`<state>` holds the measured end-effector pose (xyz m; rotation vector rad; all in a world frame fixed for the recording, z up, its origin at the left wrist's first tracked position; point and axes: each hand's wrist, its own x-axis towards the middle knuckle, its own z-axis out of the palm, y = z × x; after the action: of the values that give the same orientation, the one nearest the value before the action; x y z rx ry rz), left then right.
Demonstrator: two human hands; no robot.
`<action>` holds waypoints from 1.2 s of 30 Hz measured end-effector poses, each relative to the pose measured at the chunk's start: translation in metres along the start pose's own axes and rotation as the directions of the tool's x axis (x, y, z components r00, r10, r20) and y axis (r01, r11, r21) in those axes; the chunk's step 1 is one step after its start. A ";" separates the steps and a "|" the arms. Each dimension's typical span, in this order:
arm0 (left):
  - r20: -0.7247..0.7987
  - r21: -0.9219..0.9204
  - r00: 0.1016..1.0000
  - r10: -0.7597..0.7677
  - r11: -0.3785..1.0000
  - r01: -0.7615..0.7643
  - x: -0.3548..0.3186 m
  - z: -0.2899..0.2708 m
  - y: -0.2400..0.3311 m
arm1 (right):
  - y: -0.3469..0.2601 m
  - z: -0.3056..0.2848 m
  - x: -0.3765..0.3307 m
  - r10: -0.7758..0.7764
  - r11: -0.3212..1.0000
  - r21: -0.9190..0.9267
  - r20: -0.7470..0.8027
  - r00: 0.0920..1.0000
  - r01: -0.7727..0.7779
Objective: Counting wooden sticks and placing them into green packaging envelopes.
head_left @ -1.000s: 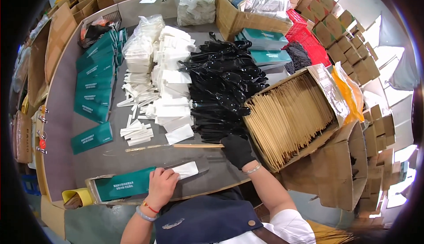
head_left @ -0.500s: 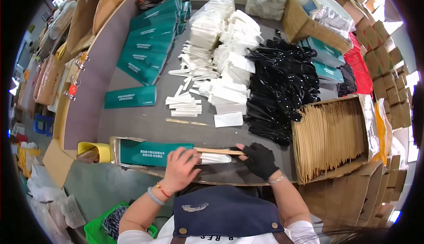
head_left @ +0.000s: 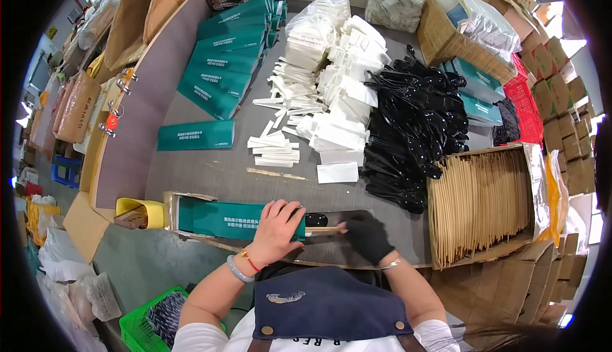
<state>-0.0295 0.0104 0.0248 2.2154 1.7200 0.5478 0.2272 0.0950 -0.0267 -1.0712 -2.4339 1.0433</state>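
Observation:
Near the table's front edge, a green printed paper sleeve point(head_left: 213, 217) lies in an open cardboard tray point(head_left: 171, 212). My bare left hand point(head_left: 275, 229) is closed over the sleeve's right end. From that end stick out the black bowl of a plastic spoon point(head_left: 316, 219) and, in front of it, wooden chopsticks point(head_left: 324, 229). My right hand point(head_left: 368, 238), in a black glove with bare fingertips, pinches the chopsticks' outer ends. The parts inside the sleeve are hidden.
White paper packets point(head_left: 344, 119) are heaped mid-table, beside a pile of black spoons point(head_left: 414, 129). A carton of chopsticks point(head_left: 481, 205) stands at the right. Green sleeves point(head_left: 220, 65) fan out at the back left. A yellow container point(head_left: 150, 213) adjoins the tray.
The chopsticks have gone further left into the sleeve, and less of them shows. The black spoon bowl now shows at the opening, where a white packet was visible. My left hand has shifted right.

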 end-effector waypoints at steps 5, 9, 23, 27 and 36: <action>0.037 -0.020 0.999 0.029 0.999 -0.028 0.008 0.010 0.005 | -0.042 0.024 0.011 0.153 0.981 0.114 0.032 0.988 -0.156; -0.030 -0.079 0.998 0.062 0.995 -0.064 0.016 0.007 0.003 | -0.055 0.026 0.020 0.075 0.940 0.336 -0.050 0.996 -0.054; 0.104 0.225 0.988 0.117 0.965 -0.137 0.048 -0.091 -0.071 | -0.040 -0.067 -0.004 -0.030 0.923 -0.379 -0.251 0.967 -0.069; -0.130 0.034 0.959 -0.251 0.966 0.257 -0.001 -0.031 -0.066 | -0.055 -0.059 -0.002 0.062 0.895 -0.430 -0.153 0.986 -0.123; -0.199 -0.104 0.837 -0.509 0.861 0.499 -0.029 0.028 -0.042 | -0.069 -0.045 0.013 -0.006 0.849 -0.529 0.004 1.000 0.008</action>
<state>-0.0588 -0.0073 -0.0222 1.6036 2.2673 0.7043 0.2051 0.0956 0.0533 -1.2062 -2.8028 0.3556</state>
